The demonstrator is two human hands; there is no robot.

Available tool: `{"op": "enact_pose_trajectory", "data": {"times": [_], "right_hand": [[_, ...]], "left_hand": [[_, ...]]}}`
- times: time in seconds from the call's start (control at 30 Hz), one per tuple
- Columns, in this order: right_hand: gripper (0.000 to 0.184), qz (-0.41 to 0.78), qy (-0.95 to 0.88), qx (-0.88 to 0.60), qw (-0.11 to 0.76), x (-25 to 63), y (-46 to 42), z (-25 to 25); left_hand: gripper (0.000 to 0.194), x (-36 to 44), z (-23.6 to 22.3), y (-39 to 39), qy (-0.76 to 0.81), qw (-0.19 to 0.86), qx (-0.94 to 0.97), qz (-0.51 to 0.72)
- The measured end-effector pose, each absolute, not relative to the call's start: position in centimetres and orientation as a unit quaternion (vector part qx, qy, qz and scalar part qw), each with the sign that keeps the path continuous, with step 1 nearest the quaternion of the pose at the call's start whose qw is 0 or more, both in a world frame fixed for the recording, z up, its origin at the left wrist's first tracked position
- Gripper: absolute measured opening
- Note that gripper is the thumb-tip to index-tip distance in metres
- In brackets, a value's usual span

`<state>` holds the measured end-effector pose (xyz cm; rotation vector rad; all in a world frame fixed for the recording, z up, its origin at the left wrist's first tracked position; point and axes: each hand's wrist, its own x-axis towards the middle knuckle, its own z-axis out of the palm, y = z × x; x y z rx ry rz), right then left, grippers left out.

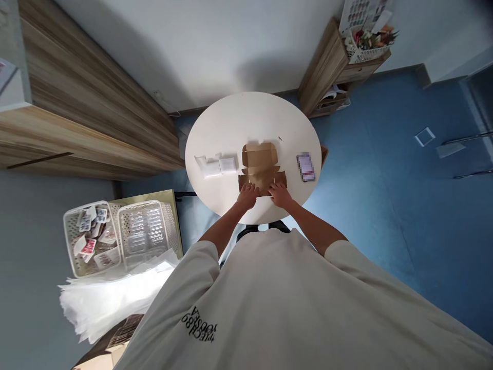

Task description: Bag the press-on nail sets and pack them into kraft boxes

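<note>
An unfolded brown cardboard box [261,162] lies on the round white table [246,115], its flaps spread out. At its near left corner my left hand [248,195] grips the edge, fingers curled over the board. My right hand [280,195] does the same at the near right corner. The thumbs are hard to make out. Left of the box sits a white wrapped packet [228,165] with a loose white sheet [208,167] beside it. A phone-like item [306,167], blurred out, rests on the right side of the table.
White baskets [119,241] with cards and clear plastic packs stand at lower left, near a stack of white sheets [115,295]. A wooden cabinet [96,103] rises on the left. Behind right is a small wooden cupboard [323,67] bearing a filled basket [370,54].
</note>
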<state>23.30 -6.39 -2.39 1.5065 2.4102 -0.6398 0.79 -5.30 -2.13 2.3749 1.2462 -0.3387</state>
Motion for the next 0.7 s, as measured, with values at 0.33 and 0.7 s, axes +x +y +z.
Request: {"op": "enact_pose_trajectory", "data": {"times": [0.33,0.7], "right_hand": [[0.052,-0.249,0.798,0.529,0.15,24.7,-3.9,-1.1],[0.044,-0.262,0.791,0.531,0.156,24.5,-1.2,-0.6]], "left_hand": [[0.082,0.0,-2.1,-3.1,0.517,0.249,0.806,-0.142],[0.056,1.2,-1.6,-1.7,0.557,0.271,0.774,-0.132]]}}
